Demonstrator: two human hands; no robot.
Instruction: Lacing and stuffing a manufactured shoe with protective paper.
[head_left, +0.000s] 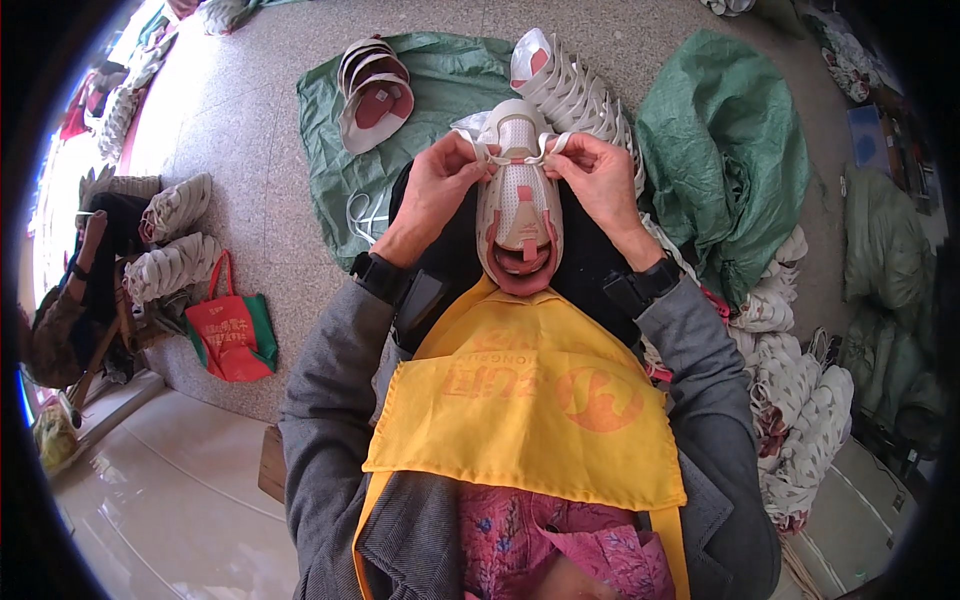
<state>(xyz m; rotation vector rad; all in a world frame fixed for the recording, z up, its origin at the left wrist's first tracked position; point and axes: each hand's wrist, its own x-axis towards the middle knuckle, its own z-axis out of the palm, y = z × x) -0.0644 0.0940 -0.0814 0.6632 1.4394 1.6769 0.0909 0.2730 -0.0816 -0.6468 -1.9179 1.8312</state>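
A white and pink sneaker [520, 205] rests on my lap, its toe pointing away from me and its pink-lined heel opening nearest. Its white shoelace [542, 152] crosses the upper near the toe, with one end drawn out to each side. My left hand [440, 185] is closed, pinching the lace on the left between thumb and fingers. On the other side, my right hand [598, 182] pinches the right part of the lace the same way. A loose white lace [366, 214] lies beside my left wrist. The yellow apron [520, 400] covers my front just below the heel.
Nested shoe uppers [378, 100] lie on a green plastic sheet [328, 140] ahead. A row of white shoes [580, 90] sits next to a bulky green sack [720, 150]. More shoes [800, 410] pile at right. Leftward are a red-green bag [235, 335] and another person [88, 250].
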